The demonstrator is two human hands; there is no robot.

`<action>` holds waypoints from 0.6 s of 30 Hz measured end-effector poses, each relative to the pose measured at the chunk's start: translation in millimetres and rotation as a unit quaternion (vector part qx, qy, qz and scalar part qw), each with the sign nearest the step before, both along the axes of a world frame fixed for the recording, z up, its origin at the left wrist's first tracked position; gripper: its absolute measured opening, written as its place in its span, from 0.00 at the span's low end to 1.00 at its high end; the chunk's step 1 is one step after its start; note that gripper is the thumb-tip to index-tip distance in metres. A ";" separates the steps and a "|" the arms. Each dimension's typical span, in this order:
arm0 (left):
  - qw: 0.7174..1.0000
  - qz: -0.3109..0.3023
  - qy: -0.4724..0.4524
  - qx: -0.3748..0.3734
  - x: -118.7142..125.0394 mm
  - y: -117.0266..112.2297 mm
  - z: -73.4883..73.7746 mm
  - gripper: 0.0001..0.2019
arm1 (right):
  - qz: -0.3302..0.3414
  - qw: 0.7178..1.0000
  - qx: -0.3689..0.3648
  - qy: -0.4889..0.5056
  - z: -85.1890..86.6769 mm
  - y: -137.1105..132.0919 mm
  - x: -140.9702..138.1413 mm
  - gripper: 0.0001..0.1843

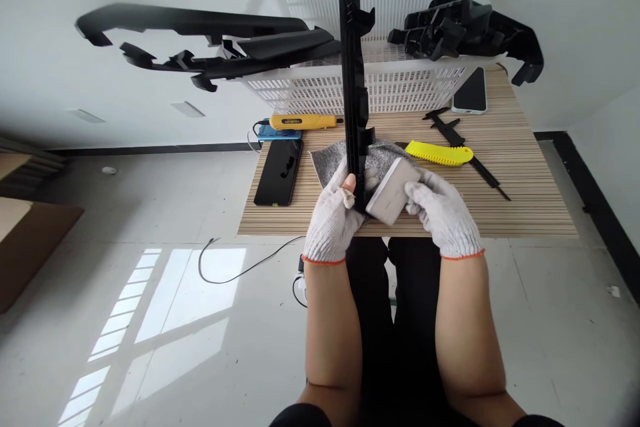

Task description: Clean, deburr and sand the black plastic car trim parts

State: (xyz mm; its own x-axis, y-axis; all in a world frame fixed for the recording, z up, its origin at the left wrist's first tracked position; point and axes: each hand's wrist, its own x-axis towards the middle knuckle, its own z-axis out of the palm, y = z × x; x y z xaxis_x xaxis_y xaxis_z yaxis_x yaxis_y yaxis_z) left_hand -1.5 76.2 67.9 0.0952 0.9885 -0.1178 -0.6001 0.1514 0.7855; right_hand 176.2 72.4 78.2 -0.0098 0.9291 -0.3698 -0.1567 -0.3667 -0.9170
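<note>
My left hand (333, 217), in a white knit glove with a bare fingertip showing, is closed around the lower end of a long black plastic trim part (353, 73) that stands upright. My right hand (443, 213), also gloved, grips a pale grey sanding block (393, 192) and presses it against the foot of the part. Both hands work above a grey cloth (383, 153) at the near edge of a small striped table (525, 167).
A white slotted basket (395, 83) holds several black plastic parts (465, 30) at the table's back. A yellow scraper (440, 153), black caliper (463, 143), two phones (279, 172) (471, 90), and a yellow tool (300, 122) lie around. Cables trail on the floor.
</note>
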 end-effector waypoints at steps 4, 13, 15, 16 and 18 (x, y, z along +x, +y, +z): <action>1.000 0.013 0.005 0.014 0.8 0.1 -1.0 0.34 | 0.081 0.997 -0.016 -0.001 0.1 -0.9 -3.0 0.21; 1.000 0.013 0.014 0.013 -0.9 1.1 -2.8 0.27 | 0.127 0.991 -0.012 -0.034 2.1 -3.7 1.2 0.17; 0.999 0.028 0.016 0.000 0.0 1.1 -3.6 0.27 | 0.167 0.985 -0.033 -0.024 2.8 -7.2 5.5 0.18; 0.999 0.033 0.010 -0.006 0.5 1.1 -4.0 0.27 | 0.169 0.985 -0.037 -0.012 3.0 -8.4 7.6 0.17; 0.999 0.028 -0.014 -0.013 1.1 1.2 -4.9 0.27 | 0.151 0.988 -0.021 0.033 3.0 -9.1 11.2 0.16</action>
